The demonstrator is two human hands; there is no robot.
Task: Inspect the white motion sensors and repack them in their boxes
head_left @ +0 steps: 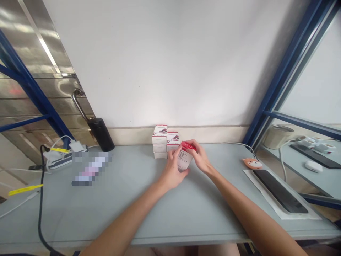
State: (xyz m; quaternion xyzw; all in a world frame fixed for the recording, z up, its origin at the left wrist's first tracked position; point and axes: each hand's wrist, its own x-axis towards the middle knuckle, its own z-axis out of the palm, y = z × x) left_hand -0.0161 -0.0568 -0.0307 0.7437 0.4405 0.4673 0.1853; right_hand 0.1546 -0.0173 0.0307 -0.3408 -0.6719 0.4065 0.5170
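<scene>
Between my two hands is a small red-and-white box (184, 159), tilted, with printed text facing me and its red side up. My left hand (174, 170) grips it from the left and below, thumb near its lower edge. My right hand (199, 155) holds its upper right, fingers over the red top. Just behind and to the left stand stacked boxes (160, 139) of the same kind, white with dark red print. A second, lower column (173, 138) adjoins them on the right; its lower part is hidden by my left hand.
On the grey table (128, 202), a black cylinder (101, 134) and a power strip (66, 156) with cables stand left, beside a blurred flat item (92, 169). Right are a phone-like dark slab (279, 191) on white paper and an orange animal-faced case (252, 163). Blue frame posts (277, 74) flank the table.
</scene>
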